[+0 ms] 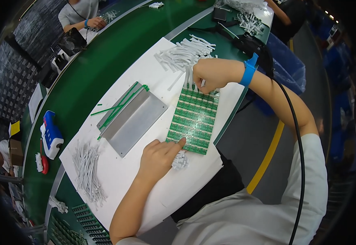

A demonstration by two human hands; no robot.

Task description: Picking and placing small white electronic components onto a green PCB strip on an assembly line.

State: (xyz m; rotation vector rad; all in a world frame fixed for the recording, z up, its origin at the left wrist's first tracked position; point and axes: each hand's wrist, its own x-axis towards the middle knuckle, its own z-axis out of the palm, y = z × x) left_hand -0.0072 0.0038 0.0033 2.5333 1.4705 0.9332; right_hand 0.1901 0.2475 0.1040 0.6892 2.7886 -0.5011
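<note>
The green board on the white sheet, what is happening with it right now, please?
A person works on a green panel of small circuit boards lying on a white sheet. The left hand presses on the panel's near edge, with a small bundle of white pieces under it. The right hand pinches thin white strips at the far edge. More white strips lie piled beyond, and a grey metal plate with green strips lies beside the panel.

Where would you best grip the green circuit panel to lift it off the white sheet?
Probably by its long bare side edges: the green circuit panel lies flat, the left hand presses its near corner, and the right hand works white strips at its far edge.
</note>
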